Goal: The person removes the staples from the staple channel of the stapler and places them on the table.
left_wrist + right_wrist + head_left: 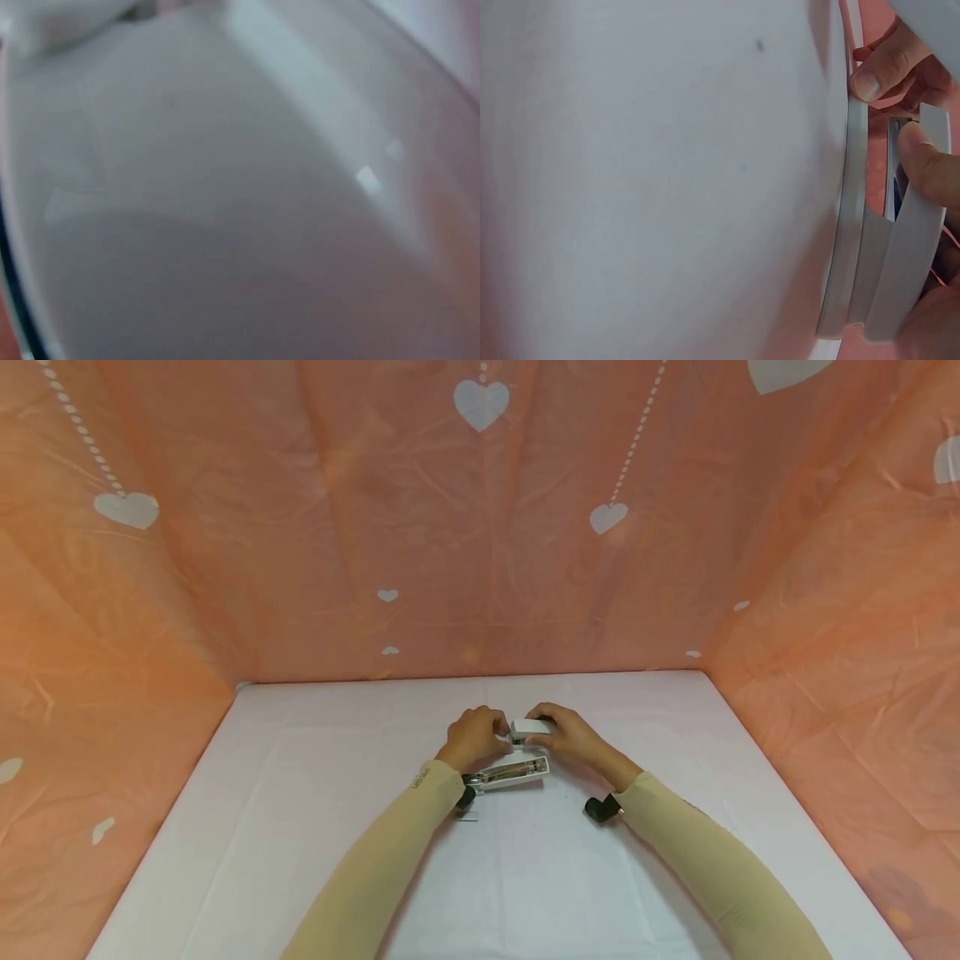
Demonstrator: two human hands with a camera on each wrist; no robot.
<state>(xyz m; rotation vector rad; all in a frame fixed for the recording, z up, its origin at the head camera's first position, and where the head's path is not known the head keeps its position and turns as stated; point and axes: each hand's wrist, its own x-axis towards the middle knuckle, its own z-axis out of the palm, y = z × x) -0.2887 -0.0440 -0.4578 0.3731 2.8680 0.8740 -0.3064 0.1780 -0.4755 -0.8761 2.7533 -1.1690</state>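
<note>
A white stapler (531, 727) is between the two hands, low over the table. My right hand (566, 731) grips its top arm; in the right wrist view the right thumb (924, 161) lies along the metal staple channel (892, 169) under that arm. My left hand (474, 737) pinches the front end of the base, its thumb (877, 79) on top. The base and top arm stand apart at the front. Nearer the person, beside the left wrist, a second white stapler (513, 772) lies with its inside exposed. A blurred white surface (187, 187) fills the left wrist view.
A small strip of staples (468, 817) lies on the white-covered table (315, 827) below the left wrist. Black wrist cameras (602, 810) hang under both forearms. Orange sheets with white hearts (480, 527) enclose the table at the back and sides.
</note>
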